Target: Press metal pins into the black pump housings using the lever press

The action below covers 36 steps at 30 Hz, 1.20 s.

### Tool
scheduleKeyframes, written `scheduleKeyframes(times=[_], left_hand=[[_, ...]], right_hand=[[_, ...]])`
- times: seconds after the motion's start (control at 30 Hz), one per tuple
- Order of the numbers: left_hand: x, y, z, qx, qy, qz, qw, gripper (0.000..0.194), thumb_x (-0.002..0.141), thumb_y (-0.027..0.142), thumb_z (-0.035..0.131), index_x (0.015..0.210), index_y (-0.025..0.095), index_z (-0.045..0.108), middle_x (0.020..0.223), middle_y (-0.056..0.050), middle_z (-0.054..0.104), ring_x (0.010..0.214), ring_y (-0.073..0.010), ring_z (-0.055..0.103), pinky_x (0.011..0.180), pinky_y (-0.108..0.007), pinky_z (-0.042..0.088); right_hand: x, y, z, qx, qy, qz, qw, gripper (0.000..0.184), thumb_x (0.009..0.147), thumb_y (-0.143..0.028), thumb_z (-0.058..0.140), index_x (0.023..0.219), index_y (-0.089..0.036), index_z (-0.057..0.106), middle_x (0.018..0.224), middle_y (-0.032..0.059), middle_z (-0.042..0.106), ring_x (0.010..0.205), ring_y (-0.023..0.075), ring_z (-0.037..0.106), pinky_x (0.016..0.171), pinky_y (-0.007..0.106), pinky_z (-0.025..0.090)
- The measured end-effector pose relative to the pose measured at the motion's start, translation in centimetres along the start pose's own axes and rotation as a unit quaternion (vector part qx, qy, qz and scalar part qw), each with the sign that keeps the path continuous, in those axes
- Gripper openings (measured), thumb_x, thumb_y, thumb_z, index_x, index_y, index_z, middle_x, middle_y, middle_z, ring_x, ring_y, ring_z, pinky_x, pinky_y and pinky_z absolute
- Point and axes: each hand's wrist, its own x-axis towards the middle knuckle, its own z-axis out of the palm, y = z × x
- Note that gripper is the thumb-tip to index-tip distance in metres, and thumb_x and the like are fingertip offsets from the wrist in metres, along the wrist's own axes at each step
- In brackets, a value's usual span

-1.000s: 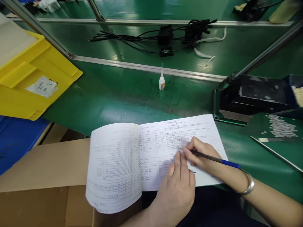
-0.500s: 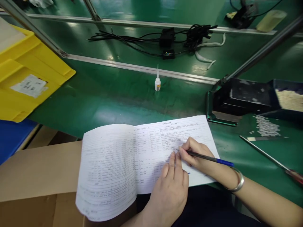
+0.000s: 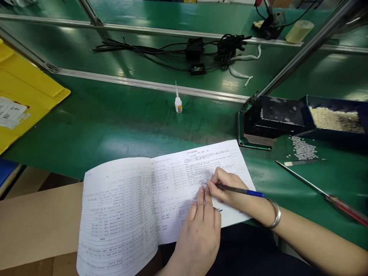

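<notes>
An open record book [image 3: 138,199] with printed tables lies at the near edge of the green bench. My right hand [image 3: 227,188] grips a dark pen [image 3: 238,189] with a blue end, its tip on the right-hand page. My left hand [image 3: 202,226] lies flat on the same page just below the pen tip, fingers stretched together and pressing the paper down. A silver bangle [image 3: 274,214] circles my right wrist.
A small glue bottle [image 3: 178,103] stands mid-bench. Black cables and adapters [image 3: 198,51] lie beyond a metal rail. A yellow bin [image 3: 25,99] sits at left, cardboard [image 3: 37,222] beneath the book. At right are a black tray [image 3: 276,117], small white parts [image 3: 304,147] and a red-handled screwdriver [image 3: 324,193].
The view has swung to the right, so everything slides left in the picture. Both hands keep their place on the page; the pen tip stays on the same lines.
</notes>
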Motion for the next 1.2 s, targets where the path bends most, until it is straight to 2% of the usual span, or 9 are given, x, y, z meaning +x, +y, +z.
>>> scheduleKeyframes(times=[0.23,0.43,0.63,0.8,1.0,1.2], left_hand=[[-0.2,0.0,-0.2,0.002,-0.016,0.002,1.0,0.023,0.096,0.021,0.052,0.11,0.006,0.061,0.144,-0.029,0.051,0.141,-0.0387,0.043,0.1,-0.041,0.049],[-0.2,-0.1,-0.9,0.023,-0.015,0.011,1.0,0.025,0.096,0.022,0.049,0.114,0.007,0.06,0.143,-0.026,0.055,0.14,-0.0368,0.045,0.104,-0.04,0.044],[-0.2,-0.3,-1.3,0.025,-0.028,0.016,0.999,0.024,0.096,0.019,0.047,0.112,0.008,0.06,0.145,-0.026,0.052,0.141,-0.0366,0.043,0.106,-0.039,0.042],[-0.2,-0.2,-0.9,0.018,-0.022,0.014,1.0,0.023,0.096,0.018,0.048,0.112,0.007,0.061,0.146,-0.026,0.051,0.139,-0.037,0.047,0.101,-0.039,0.046],[0.1,0.2,0.0,0.005,-0.015,0.005,1.0,0.021,0.096,0.021,0.052,0.109,0.008,0.061,0.149,-0.027,0.047,0.139,-0.0407,0.045,0.093,-0.041,0.052],[0.2,0.5,0.4,0.013,0.004,0.001,1.0,0.023,0.097,0.022,0.052,0.111,0.006,0.062,0.144,-0.028,0.052,0.137,-0.04,0.048,0.091,-0.04,0.052]], right_hand=[[-0.1,-0.1,0.1,-0.011,0.012,0.009,1.0,0.019,0.094,-0.03,0.051,0.079,-0.024,0.04,0.061,-0.0047,0.054,0.049,0.0101,0.048,0.047,0.022,0.035],[-0.2,-0.2,0.1,-0.042,0.032,0.012,0.999,0.021,0.092,-0.033,0.052,0.076,-0.025,0.042,0.059,-0.0037,0.057,0.046,0.0121,0.052,0.046,0.023,0.037],[-0.5,0.2,-0.8,0.0,0.008,0.029,1.0,0.021,0.094,-0.033,0.053,0.077,-0.025,0.044,0.056,-0.0036,0.061,0.046,0.0133,0.057,0.048,0.025,0.043],[-0.7,0.8,-1.6,0.005,0.011,0.031,0.999,0.019,0.095,-0.033,0.055,0.081,-0.024,0.046,0.056,-0.0042,0.06,0.048,0.013,0.057,0.051,0.025,0.044],[-0.4,0.3,-1.7,0.006,0.0,0.007,1.0,0.018,0.095,-0.03,0.054,0.08,-0.023,0.047,0.065,-0.0024,0.059,0.054,0.012,0.054,0.053,0.025,0.041],[-0.2,0.6,-1.6,0.002,-0.024,-0.011,1.0,0.017,0.095,-0.031,0.052,0.082,-0.023,0.045,0.068,-0.0016,0.059,0.058,0.0131,0.054,0.053,0.025,0.039]])
